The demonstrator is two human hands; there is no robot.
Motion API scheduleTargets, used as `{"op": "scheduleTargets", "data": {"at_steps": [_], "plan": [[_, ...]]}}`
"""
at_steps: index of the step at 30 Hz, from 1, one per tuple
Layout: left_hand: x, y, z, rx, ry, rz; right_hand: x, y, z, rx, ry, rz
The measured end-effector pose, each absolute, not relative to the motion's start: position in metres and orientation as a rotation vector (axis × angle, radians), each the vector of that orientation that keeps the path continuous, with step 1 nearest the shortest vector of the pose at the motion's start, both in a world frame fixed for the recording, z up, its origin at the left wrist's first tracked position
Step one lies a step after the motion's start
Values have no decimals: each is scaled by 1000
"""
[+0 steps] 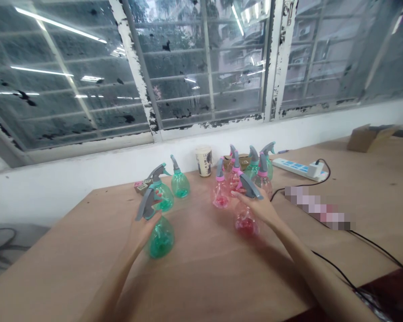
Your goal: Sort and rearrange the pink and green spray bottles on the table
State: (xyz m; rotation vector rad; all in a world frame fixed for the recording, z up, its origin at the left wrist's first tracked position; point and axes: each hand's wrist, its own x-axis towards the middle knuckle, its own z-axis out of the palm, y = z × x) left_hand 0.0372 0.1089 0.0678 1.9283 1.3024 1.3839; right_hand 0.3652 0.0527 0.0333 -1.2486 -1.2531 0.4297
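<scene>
My left hand (pixel 147 227) is closed around the neck of a green spray bottle (pixel 161 239) with a grey trigger head and green liquid low inside. On the right, my right hand (pixel 257 205) grips the neck of a pink spray bottle (pixel 246 221), whose grey head tilts over the fingers. Just beyond the left hand stand two more green bottles, one near (pixel 164 200) and one farther back (pixel 180 183). Another pink bottle (pixel 220 194) stands beside the right hand, and several pink and green bottles (pixel 263 180) cluster behind it. Both held bottles are upright, close to the tabletop; contact is unclear.
A paper cup (pixel 203 162) stands by the wall. A white power strip (pixel 298 169) with a plugged-in charger, a blurred-out object (pixel 317 208) and black cables lie on the wooden table (pixel 201 277) at right. A cardboard box (pixel 369 137) sits at the far right, small boxes (pixel 143 185) at left.
</scene>
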Motion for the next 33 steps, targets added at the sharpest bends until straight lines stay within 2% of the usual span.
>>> {"op": "scheduleTargets", "data": {"at_steps": [8, 33], "plan": [[45, 104, 72, 1910, 1268, 1379, 357, 49, 46, -1258, -1310, 320], [65, 108, 75, 1905, 1203, 1355, 310, 78, 54, -1132, -1375, 521]]}}
